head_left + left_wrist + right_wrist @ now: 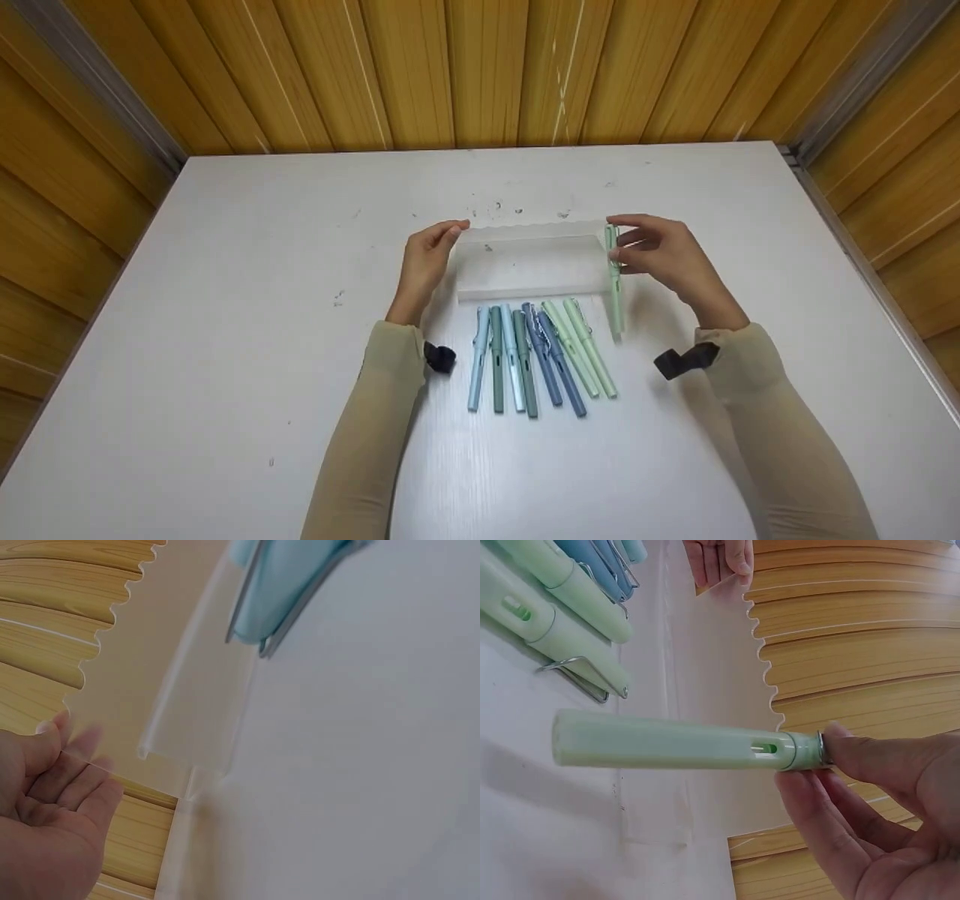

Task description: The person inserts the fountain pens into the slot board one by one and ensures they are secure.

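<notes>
A clear plastic rack with a scalloped edge (532, 292) stands near the middle of the table. At its left upper corner my left hand (426, 256) pinches the plastic between thumb and fingers, as the left wrist view also shows. Between the thumb and fingers of my right hand (664, 251) is a light green pen (667, 742), its cap end gripped and its other end pointing toward me. That hand is at the rack's right end; the index fingertip appears to touch the upper corner. Light blue, dark green, blue and light green pens (498, 360) lie side by side in front of the rack.
The white table (225, 300) has small dark marks on it. Yellow wood-look panels (487, 75) rise behind and at both sides. Black wrist straps (686, 361) stick out from beige sleeves.
</notes>
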{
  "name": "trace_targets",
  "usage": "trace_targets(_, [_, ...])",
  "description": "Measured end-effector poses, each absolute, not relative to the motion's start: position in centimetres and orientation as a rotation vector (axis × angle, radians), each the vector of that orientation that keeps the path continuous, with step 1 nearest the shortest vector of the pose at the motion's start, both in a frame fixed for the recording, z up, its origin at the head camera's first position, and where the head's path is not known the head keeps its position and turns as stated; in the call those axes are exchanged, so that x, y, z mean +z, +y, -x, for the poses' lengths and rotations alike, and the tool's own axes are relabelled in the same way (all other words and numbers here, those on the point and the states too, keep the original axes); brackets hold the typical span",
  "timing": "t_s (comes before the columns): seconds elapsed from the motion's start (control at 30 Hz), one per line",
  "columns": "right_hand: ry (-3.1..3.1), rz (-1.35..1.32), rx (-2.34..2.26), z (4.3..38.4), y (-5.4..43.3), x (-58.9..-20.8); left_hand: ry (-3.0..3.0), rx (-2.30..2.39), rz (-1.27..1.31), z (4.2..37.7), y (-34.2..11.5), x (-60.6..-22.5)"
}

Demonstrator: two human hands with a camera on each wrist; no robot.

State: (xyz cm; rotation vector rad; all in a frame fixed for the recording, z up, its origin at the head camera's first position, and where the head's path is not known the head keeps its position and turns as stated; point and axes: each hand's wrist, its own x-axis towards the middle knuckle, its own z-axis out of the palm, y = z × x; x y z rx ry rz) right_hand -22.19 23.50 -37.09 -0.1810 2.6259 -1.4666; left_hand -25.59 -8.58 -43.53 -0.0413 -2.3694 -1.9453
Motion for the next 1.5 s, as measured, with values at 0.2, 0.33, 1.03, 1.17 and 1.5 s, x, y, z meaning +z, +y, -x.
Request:
trace_targets(0.2, [2.710, 0.120, -1.555, 22.3, 23.4, -36.7, -2.366, -1.960, 0.027, 25.6, -8.7, -43.6])
trace_targets(0.33, [2.724, 0.090, -1.665, 22.5, 23.2, -36.5, -2.352, -1.970, 0.030, 25.6, -8.7, -43.6])
trace_targets(1.03, [2.829, 0.152, -1.870, 24.6, 22.8, -37.2, -2.337, -1.996, 0.015, 25.8, -8.6, -43.6])
trace_targets(1.17, [2.834, 0.122, -1.822, 25.0, 22.6, -37.4, -2.325, -1.998, 0.022, 25.9, -8.6, -43.7])
trace_targets(1.5, [2.847, 0.083, -1.764, 25.7, 22.3, -37.8, -2.311, -2.002, 0.035, 25.9, -8.6, -43.6])
